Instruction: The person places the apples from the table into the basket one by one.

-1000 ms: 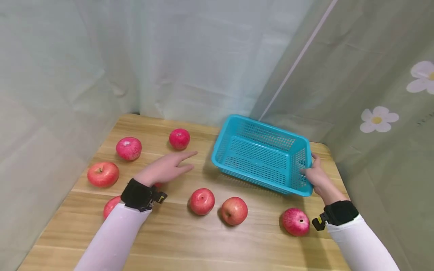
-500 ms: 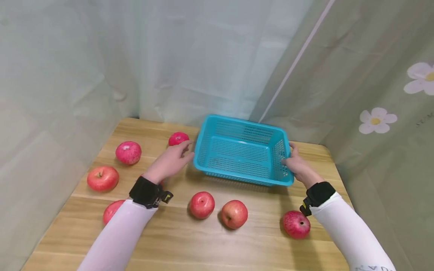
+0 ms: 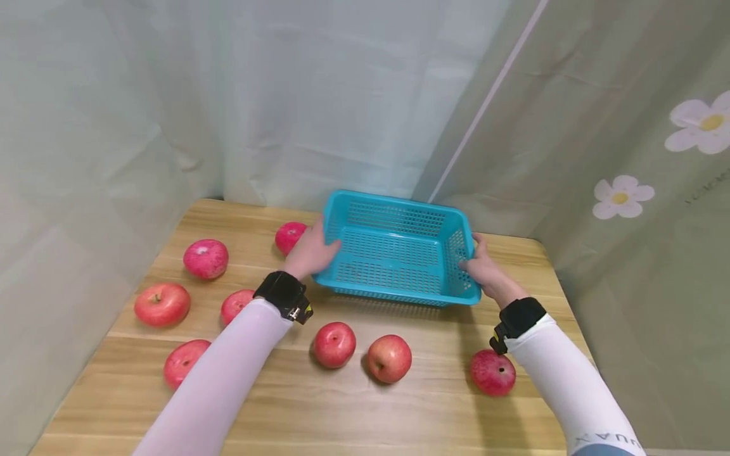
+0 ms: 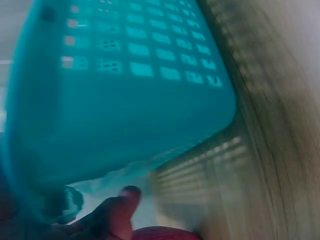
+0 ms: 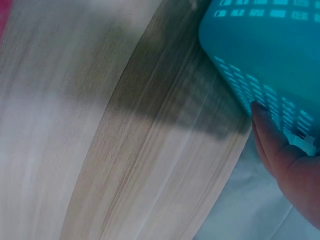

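A blue plastic basket (image 3: 393, 253) with perforated sides and nothing in it is held between both hands near the back of the table. My left hand (image 3: 313, 249) grips its left end, the thumb over the rim and the fingers outside. At the right end, my right hand (image 3: 487, 269) grips the rim with the thumb inside; in the right wrist view its fingers (image 5: 267, 135) lie along the outer wall. A red apple (image 3: 289, 237) sits just left of my left hand, partly hidden by it.
On the wooden table (image 3: 353, 418), several more apples lie left of and in front of the basket, among them a yellowish-red apple (image 3: 390, 358) and a dark red apple (image 3: 493, 372) beneath the right wrist. A hanging sheet (image 3: 342, 95) stands behind the table.
The basket has moved left in the right hand's grip. My left hand, earlier apart from it with fingers extended, has moved right and taken hold of its left end.
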A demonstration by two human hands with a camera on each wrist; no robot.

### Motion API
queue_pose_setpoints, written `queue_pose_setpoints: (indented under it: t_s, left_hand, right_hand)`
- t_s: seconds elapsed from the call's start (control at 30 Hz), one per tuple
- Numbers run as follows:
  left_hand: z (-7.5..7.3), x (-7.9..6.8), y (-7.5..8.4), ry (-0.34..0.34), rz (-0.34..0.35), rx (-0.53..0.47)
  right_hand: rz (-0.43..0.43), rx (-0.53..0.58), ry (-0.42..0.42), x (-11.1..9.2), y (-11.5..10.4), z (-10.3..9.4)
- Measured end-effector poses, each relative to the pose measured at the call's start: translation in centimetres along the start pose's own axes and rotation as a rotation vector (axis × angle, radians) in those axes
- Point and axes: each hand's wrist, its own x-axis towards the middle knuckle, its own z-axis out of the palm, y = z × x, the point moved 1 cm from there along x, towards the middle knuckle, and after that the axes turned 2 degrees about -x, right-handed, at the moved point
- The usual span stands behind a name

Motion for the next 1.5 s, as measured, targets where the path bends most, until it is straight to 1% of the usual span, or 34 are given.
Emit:
queue_pose_setpoints:
  t_s: [0.13,0.33,0.4,0.5,0.63,0.77,0.87,1.0,1.1,1.13,1.23,1.37,1.5]
  left_hand:
    - [0.0,0.9,-0.1,0.022,-0.040,-0.021]
    - [0.0,1.6,0.0,0.034,-0.080,-0.071]
    - [0.1,1.8,0.1,0.043,-0.093,-0.063]
    - [0.4,2.1,0.0,0.063,-0.113,-0.023]
    - [1.0,2.6,-0.7,0.087,-0.152,0.010]
    - [1.3,2.9,-1.2,0.102,-0.197,-0.006]
    - [1.6,3.0,-1.1,0.111,-0.228,-0.001]
    - [2.0,3.3,-0.6,0.125,-0.256,0.037]
    - [2.1,3.3,-0.3,0.133,-0.270,0.048]
    - [2.1,3.5,-0.4,0.137,-0.271,0.046]
    - [2.1,3.2,-0.1,0.150,-0.284,0.040]
    - [2.2,2.8,0.3,0.152,-0.293,0.045]
    - [2.2,2.6,0.5,0.136,-0.293,0.065]
  right_hand:
    - [-0.001,0.001,0.004,0.1,0.1,0.2]
    - [0.002,0.007,0.007,0.2,0.4,0.1]
    - [0.002,0.007,0.010,0.2,0.4,0.2]
    - [-0.003,0.000,0.015,0.3,0.5,0.4]
    - [-0.007,-0.024,0.017,0.3,0.5,0.8]
    - [-0.012,-0.042,0.015,0.3,0.5,0.8]
    - [-0.017,-0.030,0.018,0.2,0.4,0.7]
    - [-0.011,-0.008,0.026,0.0,0.5,0.5]
    - [-0.015,-0.016,0.022,0.0,0.5,0.4]
    - [-0.020,-0.026,0.020,0.0,0.5,0.3]
    - [-0.040,-0.062,0.007,0.0,0.7,0.1]
    - [-0.054,-0.113,-0.040,-0.3,1.0,-0.7]
    - [-0.087,-0.164,-0.088,-1.3,0.7,-1.8]
